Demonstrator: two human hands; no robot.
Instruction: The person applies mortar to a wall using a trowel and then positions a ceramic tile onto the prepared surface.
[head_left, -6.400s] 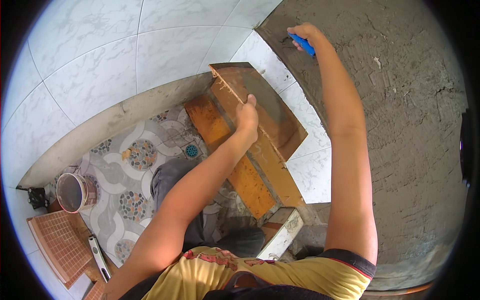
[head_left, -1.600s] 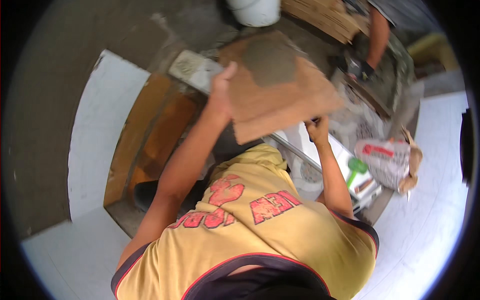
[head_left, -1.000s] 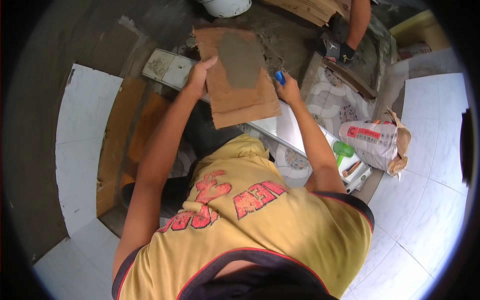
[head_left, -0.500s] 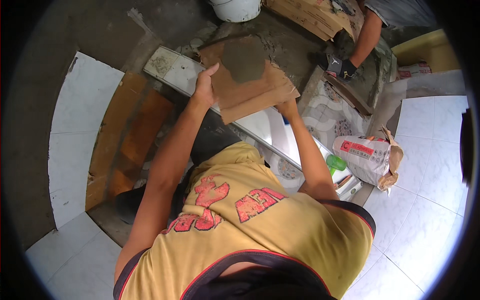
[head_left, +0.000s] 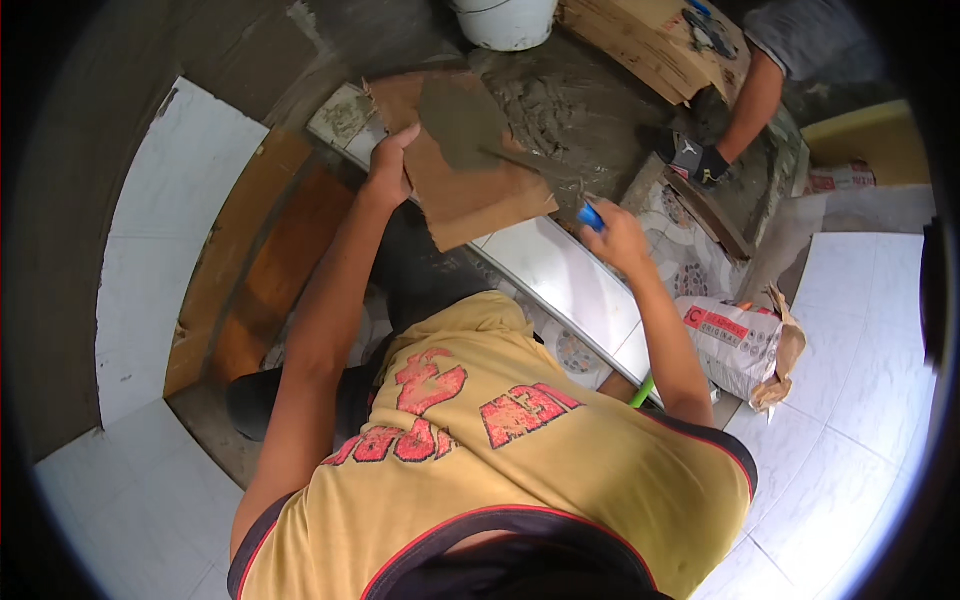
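A brown wooden board [head_left: 470,215] carries a flat grey patch of wet mortar [head_left: 458,125]. My left hand [head_left: 392,165] grips the board's left edge, thumb on top and fingers underneath. In my right hand [head_left: 618,238] is a trowel [head_left: 545,165], held by its blue handle; its blade reaches left over the board to the edge of the mortar. Below the board lies a long panel of white tiles [head_left: 560,270] with a metal edge, slanting across in front of me.
A co-worker's gloved hand [head_left: 695,160] rests near a wooden strip [head_left: 710,212] at the right. A white bucket [head_left: 505,22] and a cardboard box [head_left: 640,50] stand at the back. An opened paper bag [head_left: 740,345] lies right of my forearm. Wet mortar covers the floor ahead.
My right hand has come out from under the board's right side and moved right, showing the trowel, its blade now over the board. My left hand and the board have shifted slightly left.
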